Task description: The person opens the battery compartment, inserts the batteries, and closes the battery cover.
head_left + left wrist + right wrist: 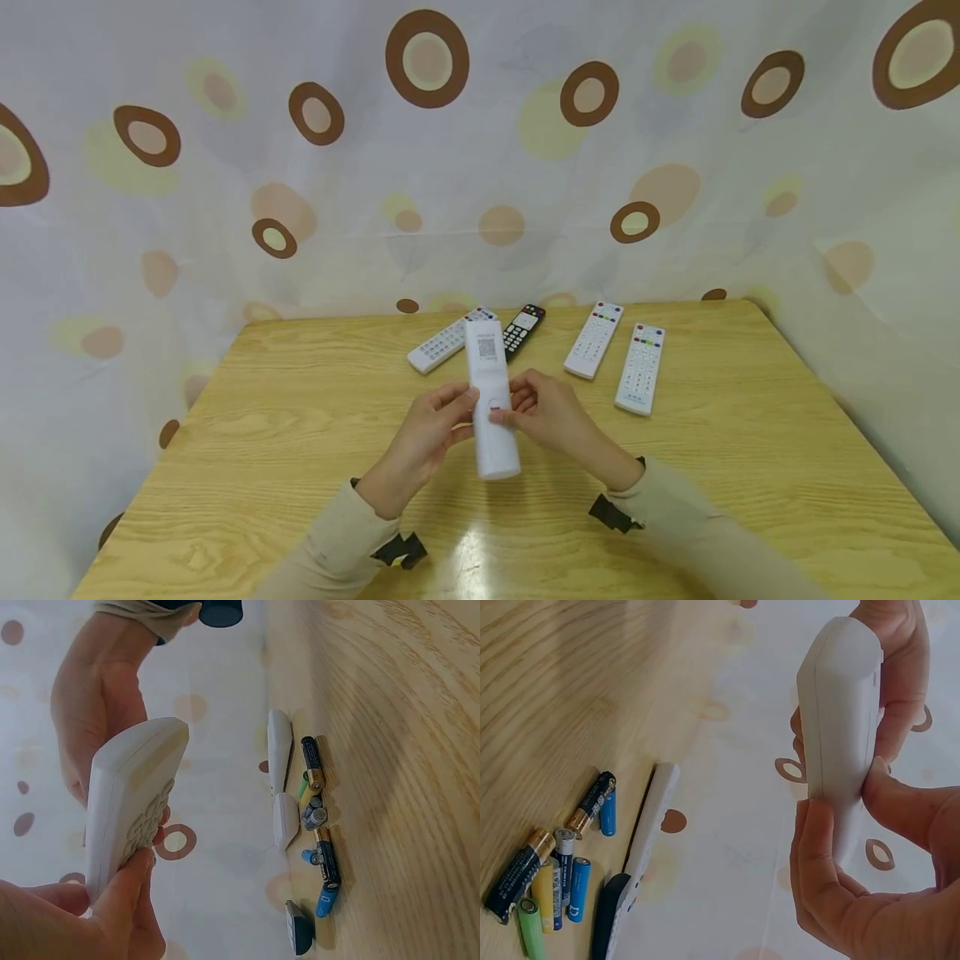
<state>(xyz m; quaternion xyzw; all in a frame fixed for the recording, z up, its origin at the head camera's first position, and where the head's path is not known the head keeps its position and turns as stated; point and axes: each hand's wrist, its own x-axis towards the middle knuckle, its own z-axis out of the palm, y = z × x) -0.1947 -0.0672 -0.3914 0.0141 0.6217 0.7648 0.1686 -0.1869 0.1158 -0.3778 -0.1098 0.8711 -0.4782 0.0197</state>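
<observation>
A white remote control is held up over the table, its back with a printed code label facing the head camera. My left hand grips its left edge, thumb on the back and fingers around the side. From the other side my right hand holds it, with the thumb pressing at the small latch mark of the battery cover. In the left wrist view the button face shows rubber keys between the hands. The back cover looks closed in the right wrist view, where the remote's smooth end points up.
Behind lie a white remote, a black remote, and two more white remotes on the right. Several loose batteries of mixed colours lie on the wooden table, hidden in the head view. A patterned cloth hangs behind.
</observation>
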